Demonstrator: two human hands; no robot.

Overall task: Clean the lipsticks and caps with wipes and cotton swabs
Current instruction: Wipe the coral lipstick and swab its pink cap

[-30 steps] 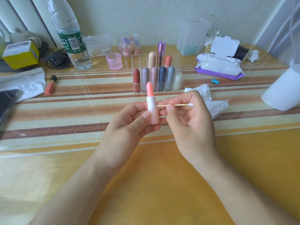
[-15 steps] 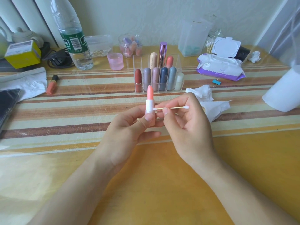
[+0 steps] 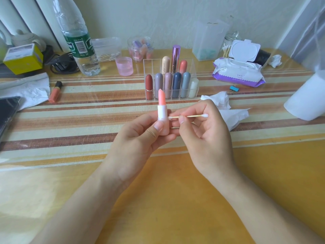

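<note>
I am at home, it seems: my worktop point(image 3: 175, 199) stands against a pale papered wall point(image 3: 158, 18) beside a radiator point(image 3: 26, 14). A striped mat point(image 3: 70, 124) lies across it, and a water bottle point(image 3: 79, 41), a charger point(image 3: 60, 66), a pack of wet wipes point(image 3: 237, 73) and a clear organiser point(image 3: 151, 66) of lipsticks point(image 3: 177, 83) line the back.

Uncapped lipstick point(image 3: 162, 111): peach bullet wound out, white collar, pale pink base; stood upright in left hand point(image 3: 139, 138). Wooden-stemmed cotton swab point(image 3: 191, 116) lay level, pinched by right hand point(image 3: 207, 138), its left tip touching the collar's foot.
</note>
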